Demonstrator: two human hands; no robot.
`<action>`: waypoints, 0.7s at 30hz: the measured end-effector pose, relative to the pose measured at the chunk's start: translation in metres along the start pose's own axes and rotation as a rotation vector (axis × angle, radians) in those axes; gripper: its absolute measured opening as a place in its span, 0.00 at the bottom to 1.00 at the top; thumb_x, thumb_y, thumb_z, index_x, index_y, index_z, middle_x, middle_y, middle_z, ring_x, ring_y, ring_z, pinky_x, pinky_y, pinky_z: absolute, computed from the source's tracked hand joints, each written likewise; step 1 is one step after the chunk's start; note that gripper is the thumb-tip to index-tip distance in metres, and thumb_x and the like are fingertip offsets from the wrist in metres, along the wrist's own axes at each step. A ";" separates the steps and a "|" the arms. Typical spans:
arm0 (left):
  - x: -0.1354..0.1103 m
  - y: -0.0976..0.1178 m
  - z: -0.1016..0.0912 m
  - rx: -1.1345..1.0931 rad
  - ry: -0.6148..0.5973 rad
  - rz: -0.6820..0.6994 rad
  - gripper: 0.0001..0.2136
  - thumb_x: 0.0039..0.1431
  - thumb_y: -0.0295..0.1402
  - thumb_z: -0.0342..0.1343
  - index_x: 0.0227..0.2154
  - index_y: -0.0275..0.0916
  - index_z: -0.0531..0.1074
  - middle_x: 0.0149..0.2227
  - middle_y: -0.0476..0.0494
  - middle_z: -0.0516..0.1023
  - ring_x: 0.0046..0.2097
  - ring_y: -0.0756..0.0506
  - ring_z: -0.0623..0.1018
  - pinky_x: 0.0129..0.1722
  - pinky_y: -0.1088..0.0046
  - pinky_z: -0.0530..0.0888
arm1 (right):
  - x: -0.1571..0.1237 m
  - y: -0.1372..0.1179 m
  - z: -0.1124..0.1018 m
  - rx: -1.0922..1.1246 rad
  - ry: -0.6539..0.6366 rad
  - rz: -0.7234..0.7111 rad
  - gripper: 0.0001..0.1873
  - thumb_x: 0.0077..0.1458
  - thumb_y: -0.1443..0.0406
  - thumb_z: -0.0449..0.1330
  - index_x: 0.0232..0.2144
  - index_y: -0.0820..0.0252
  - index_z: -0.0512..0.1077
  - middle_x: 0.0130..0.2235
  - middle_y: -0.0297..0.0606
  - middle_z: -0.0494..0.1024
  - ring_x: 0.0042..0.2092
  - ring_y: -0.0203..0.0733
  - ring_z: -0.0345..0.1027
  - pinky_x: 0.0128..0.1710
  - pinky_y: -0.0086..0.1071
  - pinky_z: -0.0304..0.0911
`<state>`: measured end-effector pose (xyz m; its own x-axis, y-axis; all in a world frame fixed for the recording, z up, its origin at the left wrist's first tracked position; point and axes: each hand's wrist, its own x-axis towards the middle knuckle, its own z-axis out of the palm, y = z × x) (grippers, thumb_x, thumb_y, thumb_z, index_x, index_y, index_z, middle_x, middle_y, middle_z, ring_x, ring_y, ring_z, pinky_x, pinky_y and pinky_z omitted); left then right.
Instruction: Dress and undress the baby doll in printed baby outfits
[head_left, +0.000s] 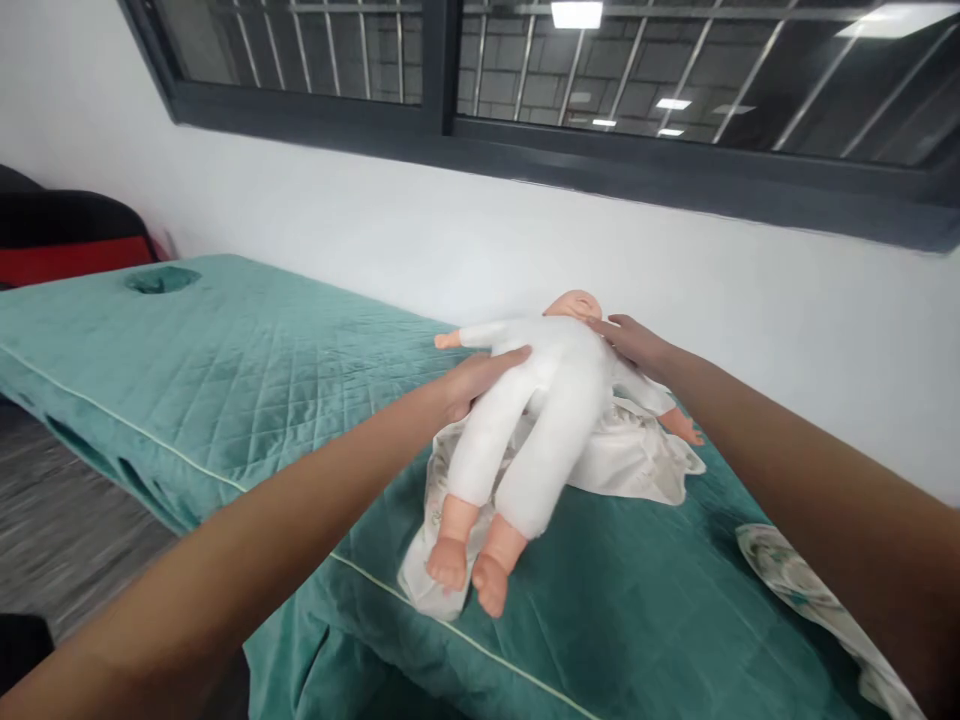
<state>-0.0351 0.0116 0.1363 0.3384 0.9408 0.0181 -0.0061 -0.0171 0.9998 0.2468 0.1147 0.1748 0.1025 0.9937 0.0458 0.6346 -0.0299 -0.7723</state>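
A baby doll [559, 365] with a white cloth body lies on its back, head toward the wall and bare feet toward me. My left hand [480, 378] grips the doll's side near the hip, thumb on top and the other fingers mostly hidden beneath. At the opposite shoulder, close to the neck, my right hand [634, 340] is closed on the doll, its fingers partly out of sight. Under the doll a pale patterned cloth [637, 462] is spread and wrinkled; whether it is a garment I cannot tell.
A green quilted cover [300, 370] drapes the bed, which has a round hole [162, 280] at its far left. Another patterned cloth [806, 575] lies at right, partly behind my forearm. The white wall [337, 210] and barred window [525, 150] border the far side.
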 end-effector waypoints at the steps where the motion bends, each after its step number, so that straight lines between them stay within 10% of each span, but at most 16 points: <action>1: -0.004 -0.006 -0.016 -0.017 0.010 -0.046 0.29 0.50 0.58 0.56 0.45 0.40 0.77 0.43 0.34 0.83 0.45 0.33 0.82 0.42 0.54 0.80 | 0.003 -0.008 0.020 0.016 -0.046 0.022 0.58 0.43 0.36 0.64 0.67 0.59 0.55 0.62 0.61 0.69 0.56 0.66 0.70 0.53 0.56 0.68; 12: 0.003 -0.045 -0.172 0.021 0.229 -0.223 0.30 0.47 0.58 0.57 0.42 0.37 0.79 0.38 0.30 0.83 0.41 0.32 0.82 0.42 0.55 0.78 | 0.077 -0.081 0.193 0.048 -0.266 -0.008 0.60 0.43 0.41 0.67 0.68 0.63 0.49 0.62 0.60 0.69 0.56 0.62 0.71 0.53 0.52 0.69; 21: 0.014 -0.064 -0.224 0.011 0.447 -0.318 0.28 0.40 0.57 0.61 0.37 0.38 0.80 0.36 0.30 0.83 0.40 0.31 0.81 0.41 0.54 0.77 | 0.097 -0.093 0.251 0.131 -0.351 -0.148 0.45 0.46 0.43 0.67 0.59 0.62 0.64 0.57 0.55 0.74 0.54 0.59 0.71 0.54 0.47 0.69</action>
<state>-0.2403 0.1016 0.0728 -0.1110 0.9522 -0.2847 0.0417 0.2906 0.9559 0.0058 0.2405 0.0919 -0.2647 0.9635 -0.0393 0.5178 0.1077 -0.8487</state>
